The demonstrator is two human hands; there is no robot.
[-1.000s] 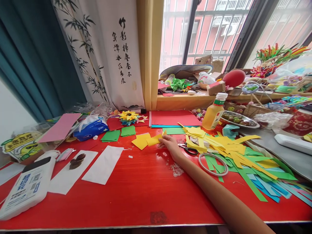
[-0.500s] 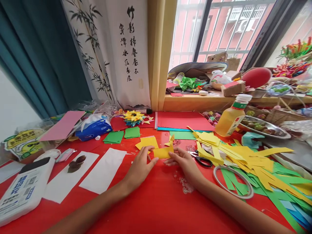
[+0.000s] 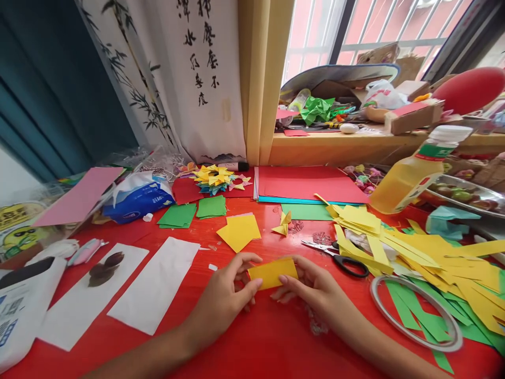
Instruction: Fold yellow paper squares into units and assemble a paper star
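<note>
A folded yellow paper (image 3: 272,272) is pinched in the grip of both left hand (image 3: 224,296) and right hand (image 3: 317,290), over the red tabletop (image 3: 252,345). Yellow juice is kept in the bottle (image 3: 406,179) at right. Open room is left toward the near edge; scissors (image 3: 340,259) and paper strips (image 3: 414,247) are crowded rightward.

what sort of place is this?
Probably a home paper-craft table beside a window: cut paper strips, scissors, and a yellow paper piece pinched between left hand and right hand.
</note>
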